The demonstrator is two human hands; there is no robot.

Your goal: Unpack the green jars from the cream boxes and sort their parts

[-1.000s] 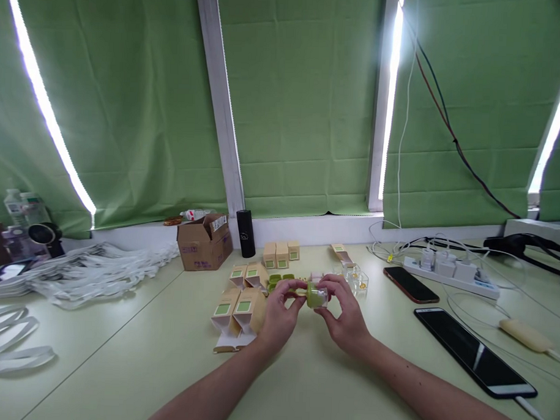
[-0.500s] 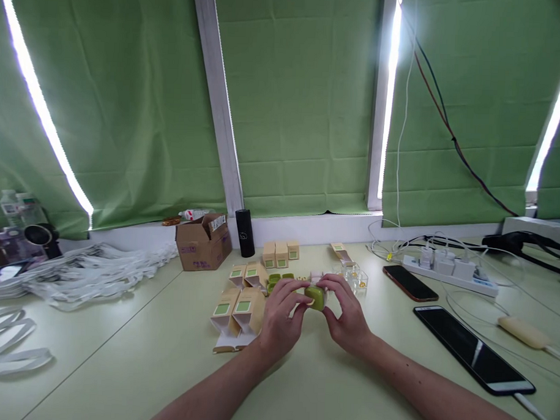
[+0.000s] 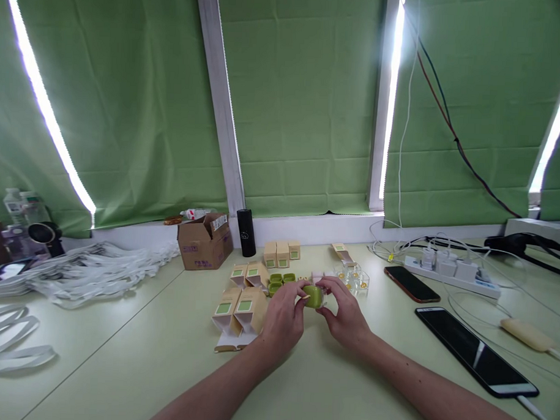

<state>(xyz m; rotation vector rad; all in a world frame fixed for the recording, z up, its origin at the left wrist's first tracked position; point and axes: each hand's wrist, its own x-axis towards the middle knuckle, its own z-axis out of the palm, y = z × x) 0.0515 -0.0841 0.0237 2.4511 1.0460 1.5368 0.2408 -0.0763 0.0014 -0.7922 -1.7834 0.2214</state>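
Observation:
Between my two hands is a small rounded green case (image 3: 312,296), held above the table. My left hand (image 3: 283,314) is closed with thumb and fingers on its left side, where a small pale bit shows at the fingertips. On the case's right side, my right hand (image 3: 345,313) pinches its edge with thumb and fingers. Just behind lie several small green pieces (image 3: 282,278) and a cluster of clear cups with yellowish centres (image 3: 353,277). Open kraft boxes with green windows (image 3: 244,307) stand to the left of my left hand.
Small closed kraft boxes (image 3: 282,255), a black cylinder (image 3: 246,233) and a brown carton (image 3: 204,241) stand at the back. Two phones (image 3: 477,351) and a power strip (image 3: 452,274) with cables are on the right. White straps (image 3: 107,271) are heaped at left.
The green case has turned slightly in my fingers and shifted a little left. My left fingers have closed in more around its left side. The view has moved slightly.

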